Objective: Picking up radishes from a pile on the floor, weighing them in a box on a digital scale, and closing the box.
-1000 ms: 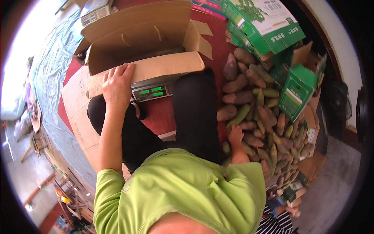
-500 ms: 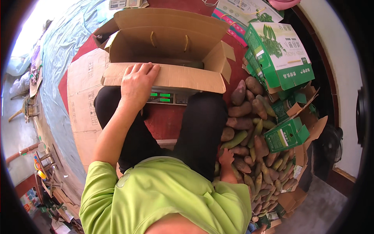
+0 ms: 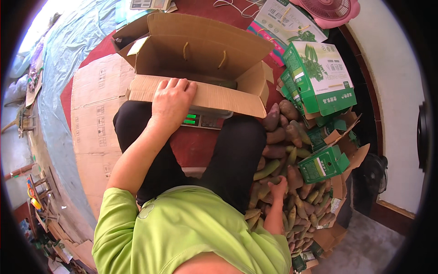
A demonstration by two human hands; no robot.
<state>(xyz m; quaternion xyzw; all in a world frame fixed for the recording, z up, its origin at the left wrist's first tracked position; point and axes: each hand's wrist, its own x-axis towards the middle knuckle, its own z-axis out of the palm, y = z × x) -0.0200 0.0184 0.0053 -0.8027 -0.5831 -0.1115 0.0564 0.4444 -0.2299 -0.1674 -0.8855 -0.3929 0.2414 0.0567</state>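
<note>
An open cardboard box [image 3: 205,50] with two rope handles rests on a scale [image 3: 212,121] with a green-lit display, just in front of my knees. My left hand [image 3: 173,102] lies over the box's front flap, its fingers bent across the edge. Inside the box, a dark green radish [image 3: 228,84] shows partly above the flap. To my right, my right hand [image 3: 277,188] is down in a heap of green and purplish-brown radishes [image 3: 301,208]. Its fingers curl at a radish [image 3: 268,181], which the hand partly hides.
Green and white printed cartons [image 3: 319,77] are stacked right of the box, and a smaller green carton [image 3: 323,164] sits beside the heap. A pink fan [image 3: 331,9] stands at the far right. Flattened cardboard [image 3: 98,123] and a blue plastic sheet [image 3: 64,91] cover the left floor.
My right hand has moved right and deeper over the radish heap, and its fingers have curled. The left hand stays on the flap. The whole view has shifted slightly.
</note>
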